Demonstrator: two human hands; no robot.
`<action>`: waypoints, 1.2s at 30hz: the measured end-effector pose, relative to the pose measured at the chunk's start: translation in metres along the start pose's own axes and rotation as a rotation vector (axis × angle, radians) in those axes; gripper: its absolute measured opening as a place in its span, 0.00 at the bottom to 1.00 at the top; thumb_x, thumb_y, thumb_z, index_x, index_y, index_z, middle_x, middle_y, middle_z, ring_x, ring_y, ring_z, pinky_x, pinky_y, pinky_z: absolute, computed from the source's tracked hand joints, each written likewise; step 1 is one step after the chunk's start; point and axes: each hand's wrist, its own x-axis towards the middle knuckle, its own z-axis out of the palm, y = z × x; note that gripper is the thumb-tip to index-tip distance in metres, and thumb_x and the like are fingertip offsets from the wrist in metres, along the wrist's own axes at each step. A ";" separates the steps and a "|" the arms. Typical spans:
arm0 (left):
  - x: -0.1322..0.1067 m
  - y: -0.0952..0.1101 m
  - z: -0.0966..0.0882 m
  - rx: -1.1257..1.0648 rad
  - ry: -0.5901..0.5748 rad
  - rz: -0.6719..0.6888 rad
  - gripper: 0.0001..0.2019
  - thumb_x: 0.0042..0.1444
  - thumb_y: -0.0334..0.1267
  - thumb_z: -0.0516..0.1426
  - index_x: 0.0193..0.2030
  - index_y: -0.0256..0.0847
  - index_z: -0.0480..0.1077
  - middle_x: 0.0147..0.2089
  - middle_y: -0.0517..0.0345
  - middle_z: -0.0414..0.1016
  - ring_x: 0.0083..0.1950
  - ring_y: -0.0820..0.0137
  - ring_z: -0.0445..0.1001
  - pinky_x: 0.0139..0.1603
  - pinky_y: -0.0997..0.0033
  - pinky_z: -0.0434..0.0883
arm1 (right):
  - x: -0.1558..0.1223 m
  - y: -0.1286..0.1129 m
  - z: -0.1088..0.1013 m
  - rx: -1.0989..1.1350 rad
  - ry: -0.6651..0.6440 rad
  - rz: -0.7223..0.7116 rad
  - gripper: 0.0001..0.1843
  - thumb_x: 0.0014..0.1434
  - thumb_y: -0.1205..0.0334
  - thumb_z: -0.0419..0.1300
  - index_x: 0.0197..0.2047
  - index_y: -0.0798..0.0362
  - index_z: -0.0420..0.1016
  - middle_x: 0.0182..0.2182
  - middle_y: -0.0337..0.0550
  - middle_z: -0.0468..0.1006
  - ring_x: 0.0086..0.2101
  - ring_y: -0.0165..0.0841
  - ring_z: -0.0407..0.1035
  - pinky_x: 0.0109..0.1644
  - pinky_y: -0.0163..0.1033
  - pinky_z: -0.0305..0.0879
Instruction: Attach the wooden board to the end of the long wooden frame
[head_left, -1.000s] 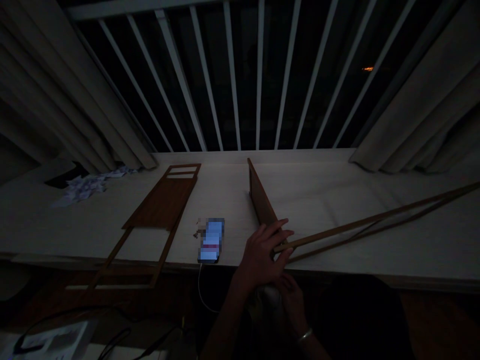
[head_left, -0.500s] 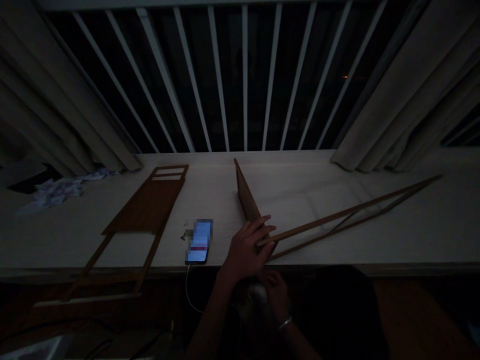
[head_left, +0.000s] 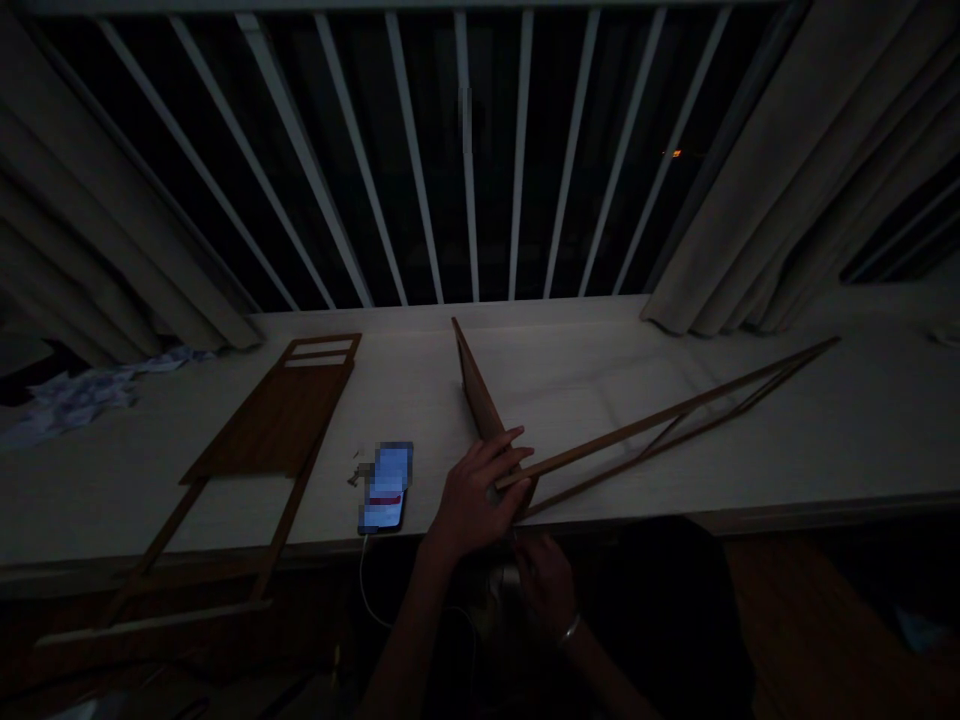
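Note:
My left hand [head_left: 474, 492] grips the near end of a brown wooden panel [head_left: 475, 398] that stands on edge on the pale ledge [head_left: 570, 370], where a long thin wooden frame [head_left: 664, 425] meets it. The frame runs off to the right, lying low over the ledge. My right hand [head_left: 544, 578], with a bracelet at the wrist, is just below the ledge's front edge under that joint. Its fingers are curled in the dark around something I cannot make out.
A second wooden panel with frame legs [head_left: 274, 420] lies flat at the left and overhangs the front edge. A lit phone [head_left: 386, 486] on a cable [head_left: 366, 590] lies beside my left hand. Crumpled papers [head_left: 71, 398] lie far left. Curtains [head_left: 757, 200] flank the barred window [head_left: 465, 180].
The view has swung a little to the right, so everything sits further left in the picture. Both hands stay at the joint of panel and frame.

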 end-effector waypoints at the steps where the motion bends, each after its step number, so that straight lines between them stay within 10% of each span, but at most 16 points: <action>1: 0.000 0.000 0.000 0.003 -0.001 -0.001 0.15 0.54 0.35 0.52 0.49 0.44 0.65 0.59 0.55 0.58 0.54 0.65 0.63 0.54 0.59 0.60 | 0.000 0.004 -0.001 -0.064 -0.029 -0.071 0.11 0.57 0.68 0.48 0.38 0.51 0.71 0.33 0.44 0.74 0.38 0.37 0.64 0.43 0.43 0.58; 36: -0.001 0.001 0.004 -0.004 -0.007 -0.031 0.15 0.55 0.34 0.51 0.50 0.45 0.64 0.59 0.56 0.58 0.56 0.66 0.60 0.56 0.60 0.59 | 0.028 0.023 -0.031 -0.244 -0.256 -0.297 0.09 0.55 0.67 0.54 0.40 0.50 0.71 0.31 0.41 0.75 0.36 0.34 0.64 0.44 0.41 0.52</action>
